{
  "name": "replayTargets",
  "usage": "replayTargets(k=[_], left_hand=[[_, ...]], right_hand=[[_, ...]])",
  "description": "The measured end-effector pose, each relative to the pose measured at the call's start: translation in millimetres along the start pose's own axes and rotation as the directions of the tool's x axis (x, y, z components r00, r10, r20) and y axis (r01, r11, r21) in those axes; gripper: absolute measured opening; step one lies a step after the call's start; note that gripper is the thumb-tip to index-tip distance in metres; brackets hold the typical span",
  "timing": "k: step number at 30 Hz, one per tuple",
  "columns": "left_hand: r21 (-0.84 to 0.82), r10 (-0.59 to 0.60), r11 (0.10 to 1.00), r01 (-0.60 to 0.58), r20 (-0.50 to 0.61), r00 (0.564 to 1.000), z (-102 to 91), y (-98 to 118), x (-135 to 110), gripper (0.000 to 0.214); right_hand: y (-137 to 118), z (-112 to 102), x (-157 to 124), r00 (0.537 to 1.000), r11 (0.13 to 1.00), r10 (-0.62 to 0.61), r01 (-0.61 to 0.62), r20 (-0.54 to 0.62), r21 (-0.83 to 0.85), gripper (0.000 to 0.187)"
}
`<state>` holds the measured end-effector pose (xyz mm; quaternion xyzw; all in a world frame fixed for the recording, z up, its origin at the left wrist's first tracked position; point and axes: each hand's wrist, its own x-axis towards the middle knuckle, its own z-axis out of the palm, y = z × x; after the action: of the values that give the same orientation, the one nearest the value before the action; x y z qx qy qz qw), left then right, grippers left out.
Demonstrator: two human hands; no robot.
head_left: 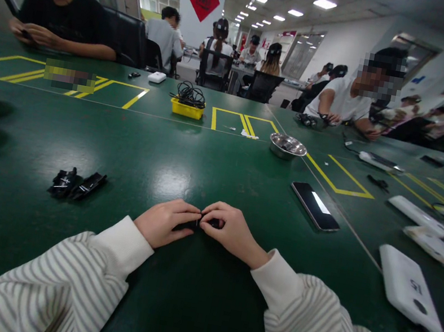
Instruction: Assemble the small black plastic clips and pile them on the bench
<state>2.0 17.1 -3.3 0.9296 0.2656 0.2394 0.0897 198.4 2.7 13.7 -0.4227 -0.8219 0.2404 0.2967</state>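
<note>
At the left of the green desk (122, 148), crumpled black packets (77, 185) lie well apart from the work, glossy and creased. Then comes the left hand (168, 222), fingers stretched forward side by side, thumb spread below; whether it grips or merely steadies the small dark piece (216, 223) I cannot tell. The step in hand looks like close fingertip handling of that piece, and the next move seems to call for light, even pressure from both sides. The piece sits between the two hands, mostly hidden by fingers; it looks black, with a thin pale sliver showing near the left fingertips. The right hand (234, 232) has thumb and forefinger curled together, apparently pinching it. Further right, a phone (314, 206) lies flat, screen up
</note>
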Motion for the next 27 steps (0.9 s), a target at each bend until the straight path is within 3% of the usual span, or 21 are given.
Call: replayTargets(k=[18,22,27], left_hand=[[0.011,0.016,1.0,-0.016,0.008,1.0,-0.7,-0.5,-0.6,0.027],[0.03,0.022,0.999,-0.022,0.02,1.0,-0.6,-1.2,-0.4,0.027],[0.045,0.018,0.999,-0.019,0.016,1.0,-0.6,-1.9,-0.5,0.028]], right_hand=[[-4.1,4.5,-0.6,0.999,0.998,0.047,-0.048,-0.023,-0.048,0.006],[-3.1,-2.9,1.0,0.999,0.999,0.038,-0.039,-0.024,-0.035,0.007],[8.5,-26.1,4.4,0.967,0.974,0.192,-0.208,-0.166,-0.087,0.016]])
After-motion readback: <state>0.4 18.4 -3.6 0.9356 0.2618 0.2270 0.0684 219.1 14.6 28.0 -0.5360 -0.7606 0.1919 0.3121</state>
